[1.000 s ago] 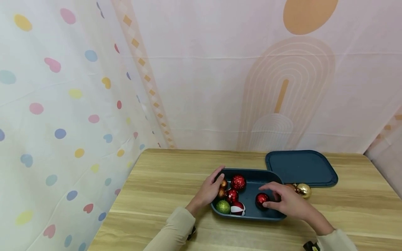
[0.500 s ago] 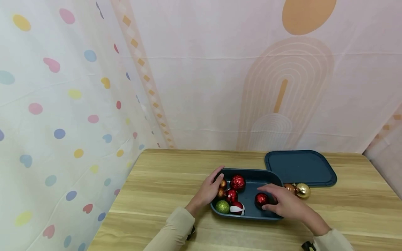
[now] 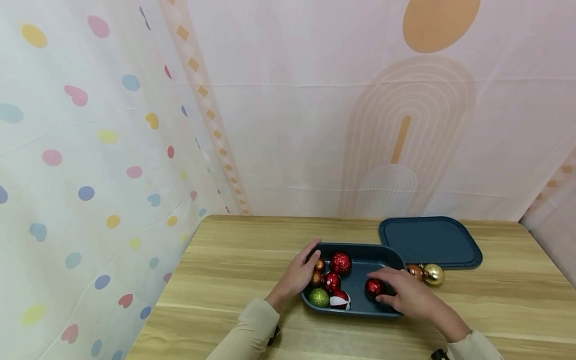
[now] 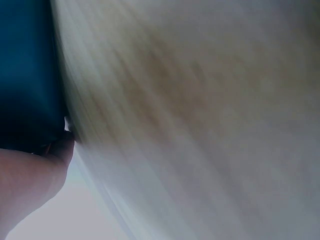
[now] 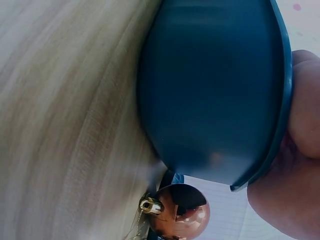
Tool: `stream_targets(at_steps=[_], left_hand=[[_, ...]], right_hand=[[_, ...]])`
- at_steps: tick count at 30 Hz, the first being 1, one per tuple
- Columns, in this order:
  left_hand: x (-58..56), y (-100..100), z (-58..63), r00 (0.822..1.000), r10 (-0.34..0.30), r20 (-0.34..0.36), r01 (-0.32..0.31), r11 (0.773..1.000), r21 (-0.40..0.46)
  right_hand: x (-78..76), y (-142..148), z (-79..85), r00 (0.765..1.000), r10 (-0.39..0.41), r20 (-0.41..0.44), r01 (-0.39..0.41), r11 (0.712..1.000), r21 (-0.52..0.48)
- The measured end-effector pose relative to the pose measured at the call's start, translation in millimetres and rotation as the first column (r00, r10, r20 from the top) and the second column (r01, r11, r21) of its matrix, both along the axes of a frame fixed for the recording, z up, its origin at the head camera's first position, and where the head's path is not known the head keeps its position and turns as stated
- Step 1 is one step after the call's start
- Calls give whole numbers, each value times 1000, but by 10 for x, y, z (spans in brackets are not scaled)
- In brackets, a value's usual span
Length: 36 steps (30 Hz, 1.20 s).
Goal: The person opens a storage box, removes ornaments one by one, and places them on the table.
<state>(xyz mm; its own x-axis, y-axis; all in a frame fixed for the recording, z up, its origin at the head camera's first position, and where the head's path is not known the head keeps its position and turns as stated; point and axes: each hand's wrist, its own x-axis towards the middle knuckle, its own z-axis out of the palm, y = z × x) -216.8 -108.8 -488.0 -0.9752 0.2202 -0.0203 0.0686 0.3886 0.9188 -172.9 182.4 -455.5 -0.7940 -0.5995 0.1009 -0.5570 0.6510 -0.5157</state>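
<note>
A dark blue plastic box (image 3: 362,252) stands on the table. My left hand (image 3: 299,272) grips its left wall, the thumb over the rim. Inside on the left lie a glittery red Christmas ball (image 3: 340,262), a shiny red ball (image 3: 332,281), a green ball (image 3: 319,297), a red-and-white ball (image 3: 340,300) and copper balls (image 3: 317,278). At the right end my right hand (image 3: 409,295) reaches over the rim, thumb and fingers curled about another red Christmas ball (image 3: 374,288). The right wrist view has the box's outer wall (image 5: 215,90) hiding that ball.
Behind the box to the right lies a flat dark blue lid (image 3: 429,242). Between lid and box, outside on the table, are a gold ball (image 3: 434,274) and a copper ball (image 3: 415,271). A patterned curtain (image 3: 288,125) hangs behind the wooden table (image 3: 243,250).
My right hand has shifted slightly left and closer round the red ball at the box's right end. The left hand keeps its hold on the box.
</note>
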Motion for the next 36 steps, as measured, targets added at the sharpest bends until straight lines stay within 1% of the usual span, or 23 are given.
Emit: stream_targets(at_steps=[5,12,18,27,29,31,34,36], left_hand=[[9,3,11,1000,1,2,-1,1000,0],[3,4,9,1000,3,4,-3,1000,4],[10,10,12,1000,5,15,-5,1000,12],[16,7,4,1000,2,12,-2,1000,11],[18,6,1,1000,0,14,0,1000,13],[18,6,3,1000,-1,18,1,1000,14],[16,3,4,1000,-3,15,3,1000,16],[19,0,5,1000,-3,17,3,1000,12]], right_hand=[[5,-3,-13,999,-1,-42,2,1000,22],[4,-6,-24,998,-12,-57,14,999,45],[3,-4,-34,998,-12,-66,15,999,43],[24,-9,-59,996,-19,-81,23,999,41],[27,-6,-63,996,-28,-89,31,999,32],[25,-5,-68,995,-29,-95,29,1000,2],[27,0,-77,995,-32,-93,26,998,-62],[36,4,-83,998,-34,-58,27,991,-131]])
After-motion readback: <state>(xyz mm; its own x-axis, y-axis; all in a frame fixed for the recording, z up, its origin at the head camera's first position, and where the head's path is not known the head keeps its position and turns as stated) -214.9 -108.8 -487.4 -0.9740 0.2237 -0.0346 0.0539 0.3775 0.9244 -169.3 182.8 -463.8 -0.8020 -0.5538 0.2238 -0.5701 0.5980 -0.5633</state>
